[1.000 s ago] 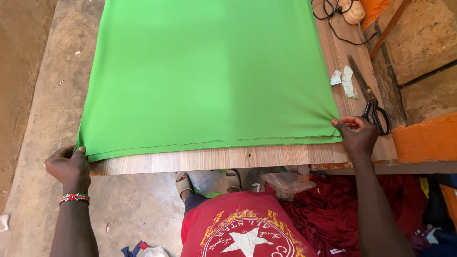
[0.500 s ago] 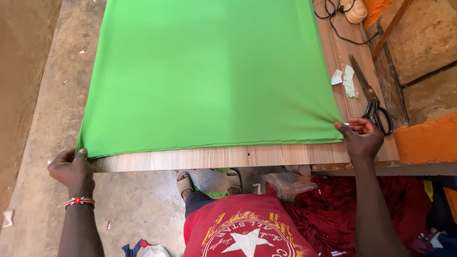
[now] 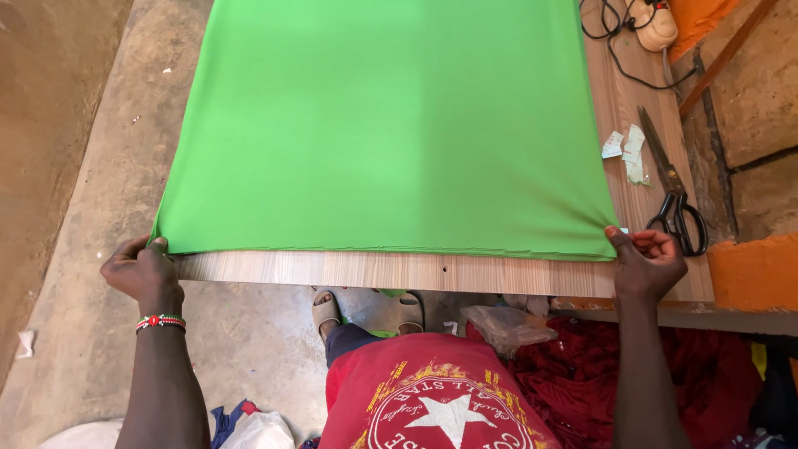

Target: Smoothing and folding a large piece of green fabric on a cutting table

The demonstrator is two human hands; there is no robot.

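A large sheet of bright green fabric (image 3: 391,125), stacked in several layers, lies flat on a wooden table (image 3: 416,273). My left hand (image 3: 141,268) pinches the near left corner of the fabric at the table's left edge; a beaded bracelet sits on that wrist. At the near right corner, my right hand (image 3: 647,262) grips the cloth between thumb and fingers. The near hem runs straight between both hands, a little back from the table's front edge.
Black-handled scissors (image 3: 673,195) lie on the table right of the fabric, beside small paper scraps (image 3: 628,150). A cable and a pale plug block (image 3: 657,25) sit at the far right. Red cloth (image 3: 598,374) is piled under the table; concrete floor on the left.
Both hands keep their hold on the corners. The near hem has moved slightly closer to the table's front edge and lies straighter, and the view has shifted a little.
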